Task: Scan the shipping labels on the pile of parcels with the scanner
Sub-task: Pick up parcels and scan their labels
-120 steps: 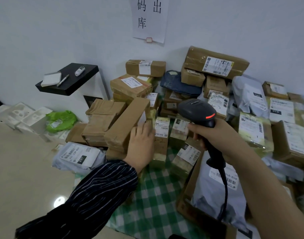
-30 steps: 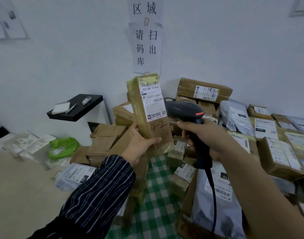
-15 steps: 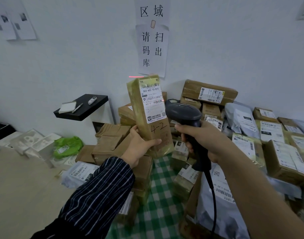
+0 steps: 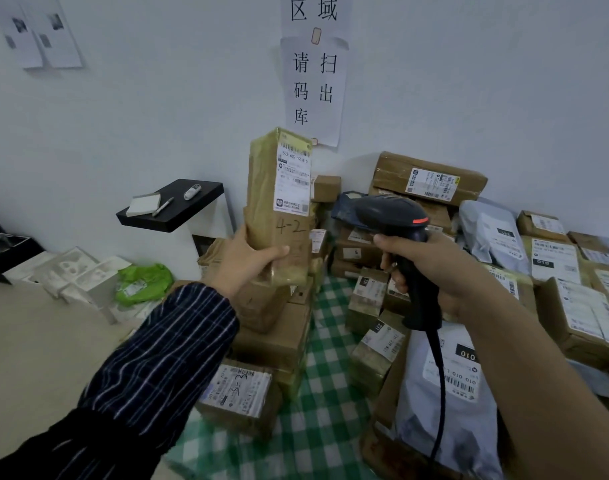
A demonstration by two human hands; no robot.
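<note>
You are in a parcel dispatch room: labelled cartons and mailers point(image 4: 431, 181) heap against the wall at right; a printed notice point(image 4: 313, 88), upper centre, marks a scan-out area.

1. One scanner point(image 4: 393, 213), black and corded, gripped in the right hand point(image 4: 434, 268).
2. One parcel point(image 4: 279, 206) held upright in the left hand point(image 4: 247, 265), left of the scanner; it carries one shipping label point(image 4: 293, 181).
3. Parcels in the pile point(image 4: 431, 181) behind and below the scanner: well over a dozen, exact count unclear.
4. One black shelf point(image 4: 173, 207) far left of the scanner, bearing three items: one pad point(image 4: 144, 205), one pen point(image 4: 163, 206), one small white device point(image 4: 192, 192).
5. One green bag point(image 4: 144, 284), below the shelf.
</note>
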